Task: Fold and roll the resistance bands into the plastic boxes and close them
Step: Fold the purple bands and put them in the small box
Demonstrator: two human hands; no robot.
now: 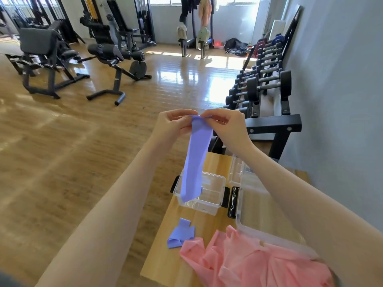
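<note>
A long purple resistance band [196, 158] hangs straight down in the air. My left hand [173, 123] pinches its top left corner and my right hand [226, 123] pinches its top right corner, both raised above the wooden table [165, 255]. The band's lower end dangles in front of a small clear plastic box [211, 191] that stands open on the table. A second purple band [180, 235] lies crumpled on the table in front of that box. A pink band [248, 262] is heaped at the near right.
A larger clear plastic box [259, 214] stands open to the right of the small one, with a clear lid [238, 170] behind it. A black dumbbell rack [269, 96] runs along the right wall. Weight benches [112, 59] stand on the wooden floor at the left.
</note>
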